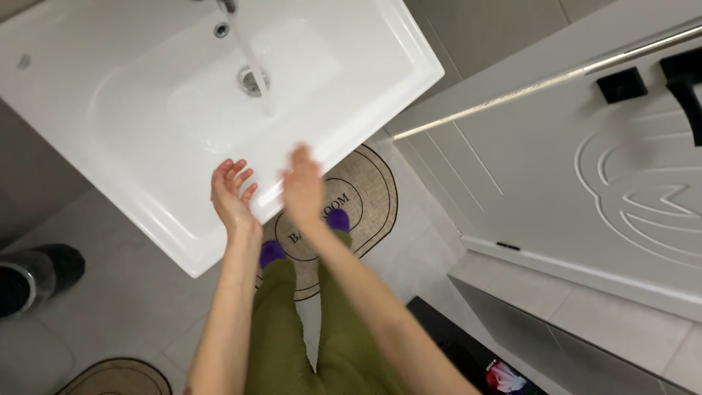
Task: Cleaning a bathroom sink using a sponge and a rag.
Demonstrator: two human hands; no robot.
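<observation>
head view looks straight down on my two bare hands at the near edge of the white sink (pixel 146 190). my left hand (pixel 232 196) is palm up with the fingers spread and a little curled, its grip released and holding nothing, just over the sink's near rim. my right hand (pixel 302 183) is beside it, close but apart, turned edge-on with the fingers together and pointing toward the basin; it is blurred, so i think its grip is released too, with nothing in it. a stream of water (pixel 256 69) runs from the faucet (pixel 227 6) at the far edge down toward the drain (pixel 251 80) in the middle of the basin, well apart from both hands. below me are my green trousers (pixel 281 322) and purple socks (pixel 270 252) on an oval bath mat (pixel 369 194) on the floor near the sink's right corner. a white door (pixel 585 175) stands to the right.
</observation>
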